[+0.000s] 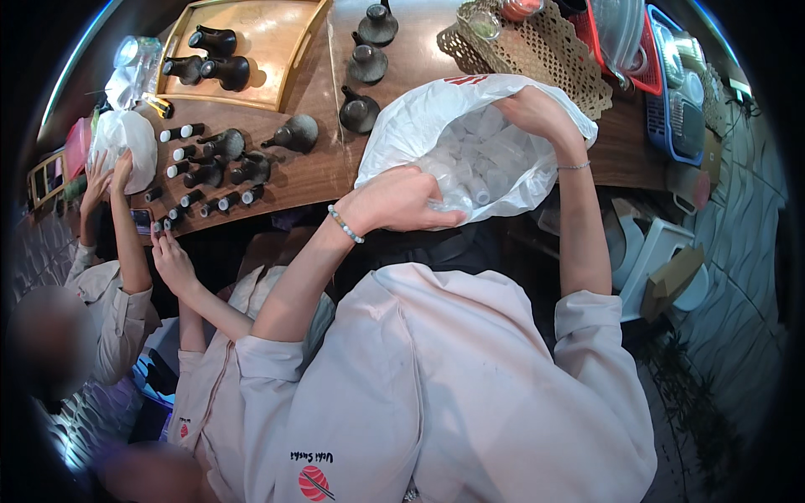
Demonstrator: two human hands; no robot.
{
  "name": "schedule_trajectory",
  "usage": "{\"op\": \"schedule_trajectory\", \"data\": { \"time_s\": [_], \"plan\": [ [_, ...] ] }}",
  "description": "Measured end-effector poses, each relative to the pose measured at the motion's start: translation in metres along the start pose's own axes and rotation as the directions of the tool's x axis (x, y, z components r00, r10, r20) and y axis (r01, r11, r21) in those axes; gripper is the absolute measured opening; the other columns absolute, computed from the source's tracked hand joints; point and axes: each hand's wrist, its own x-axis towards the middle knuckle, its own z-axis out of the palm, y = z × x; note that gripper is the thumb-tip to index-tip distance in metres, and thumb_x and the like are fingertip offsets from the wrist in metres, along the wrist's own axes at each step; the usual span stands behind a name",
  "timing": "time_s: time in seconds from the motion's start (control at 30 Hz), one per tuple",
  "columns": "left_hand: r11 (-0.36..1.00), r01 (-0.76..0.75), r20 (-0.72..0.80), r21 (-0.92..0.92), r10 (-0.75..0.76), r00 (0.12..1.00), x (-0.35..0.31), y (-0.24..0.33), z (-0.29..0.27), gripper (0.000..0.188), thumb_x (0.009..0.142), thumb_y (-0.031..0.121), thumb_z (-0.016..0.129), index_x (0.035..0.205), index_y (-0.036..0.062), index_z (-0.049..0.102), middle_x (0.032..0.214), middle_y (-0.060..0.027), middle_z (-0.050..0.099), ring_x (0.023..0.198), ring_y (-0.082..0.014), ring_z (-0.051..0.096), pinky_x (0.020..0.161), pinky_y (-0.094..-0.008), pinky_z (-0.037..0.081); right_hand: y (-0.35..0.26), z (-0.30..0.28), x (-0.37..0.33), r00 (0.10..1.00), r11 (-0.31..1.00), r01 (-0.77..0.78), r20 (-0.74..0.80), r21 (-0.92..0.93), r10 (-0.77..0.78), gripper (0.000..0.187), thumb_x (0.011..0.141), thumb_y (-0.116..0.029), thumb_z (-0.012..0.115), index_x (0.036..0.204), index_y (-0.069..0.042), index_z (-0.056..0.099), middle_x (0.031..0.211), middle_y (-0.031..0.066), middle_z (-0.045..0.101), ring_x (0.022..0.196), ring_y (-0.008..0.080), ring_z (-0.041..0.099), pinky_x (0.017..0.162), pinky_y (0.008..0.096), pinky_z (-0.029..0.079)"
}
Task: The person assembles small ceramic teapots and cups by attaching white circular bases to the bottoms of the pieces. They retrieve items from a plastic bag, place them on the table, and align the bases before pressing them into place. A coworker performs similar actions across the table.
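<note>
A white plastic bag [402,117] lies at the table's near edge, its mouth open toward me. Inside sits a heap of small clear plastic bottles or containers [482,159]; their exact kind is hard to make out. My left hand [398,199] grips the bag's near left rim, thumb and fingers closed on the plastic. Over the right side of the opening reaches my right hand [537,113], against the inside of the far wall. Its fingertips are mostly hidden, so whether they hold anything does not show.
Dark flasks [360,111] and small capped bottles [191,198] stand on the wooden table. A wooden tray [268,84] holds more flasks. Woven mat [549,50], red basket [646,75] and blue basket [658,134] lie right. Two co-workers sit left, one touching another white bag [134,142].
</note>
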Motion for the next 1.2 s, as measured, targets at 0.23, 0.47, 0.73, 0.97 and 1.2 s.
{"op": "schedule_trajectory", "data": {
  "time_s": [0.23, 0.47, 0.73, 0.97, 1.2],
  "plan": [
    [0.999, 0.003, 0.095, -0.050, 0.002, 0.995, -0.006, -0.004, -0.030, 0.067, 0.096, 0.053, 0.065, 0.061, -0.0039, 0.064, 0.052, -0.0185, 0.054, 0.052, -0.0342, 0.055, 0.058, -0.0432, 0.048, -0.054, -0.043, 0.010, 0.955, 0.943, -0.296, -0.063, -0.154, 0.290, 0.045, 0.100, -0.034, 0.062, 0.111, 0.008, 0.070, 0.092, 0.0331, 0.070, 0.091, 0.0499, 0.068, 0.081, 0.0499, 0.055],
    [0.975, 0.161, 0.203, -0.151, -0.129, 0.971, -0.013, -0.008, -0.050, 0.069, 0.097, 0.055, 0.068, 0.058, -0.0017, 0.058, 0.048, -0.0048, 0.041, 0.050, -0.0171, 0.038, 0.050, -0.0365, 0.037, -0.096, -0.046, -0.019, 0.950, 0.916, -0.290, -0.200, -0.278, 0.240, 0.052, 0.091, -0.042, 0.077, 0.111, 0.006, 0.066, 0.098, 0.0301, 0.073, 0.095, 0.0472, 0.071, 0.084, 0.0530, 0.056],
    [0.983, 0.105, 0.229, -0.150, -0.069, 0.971, -0.020, -0.001, -0.039, 0.071, 0.094, 0.057, 0.071, 0.056, -0.0009, 0.054, 0.050, -0.0095, 0.037, 0.052, -0.0230, 0.035, 0.053, -0.0384, 0.038, -0.113, -0.016, -0.064, 0.993, 0.894, -0.112, -0.081, -0.435, 0.086, 0.073, 0.082, -0.029, 0.088, 0.136, 0.004, 0.051, 0.133, 0.0288, 0.059, 0.110, 0.0482, 0.068, 0.092, 0.0558, 0.057],
    [0.992, 0.120, 0.208, 0.038, -0.125, 0.970, -0.016, -0.003, -0.042, 0.076, 0.084, 0.067, 0.071, 0.062, -0.0053, 0.065, 0.057, -0.0250, 0.059, 0.058, -0.0407, 0.060, 0.063, -0.0466, 0.052, -0.078, 0.061, 0.009, 0.851, 0.997, 0.014, 0.523, 0.074, -0.051, 0.040, 0.090, -0.006, 0.062, 0.129, -0.002, 0.069, 0.119, 0.0197, 0.073, 0.126, 0.0363, 0.062, 0.104, 0.0499, 0.049],
    [0.997, 0.060, 0.158, 0.058, -0.069, 0.985, -0.022, -0.003, -0.029, 0.080, 0.086, 0.067, 0.071, 0.055, -0.0059, 0.056, 0.049, -0.0234, 0.047, 0.049, -0.0411, 0.052, 0.054, -0.0456, 0.047, -0.049, 0.103, -0.026, 0.898, 0.884, 0.310, 0.412, -0.351, -0.152, 0.033, 0.089, -0.013, 0.063, 0.120, -0.009, 0.076, 0.139, 0.0164, 0.066, 0.131, 0.0343, 0.060, 0.114, 0.0483, 0.040]
  ]
}}
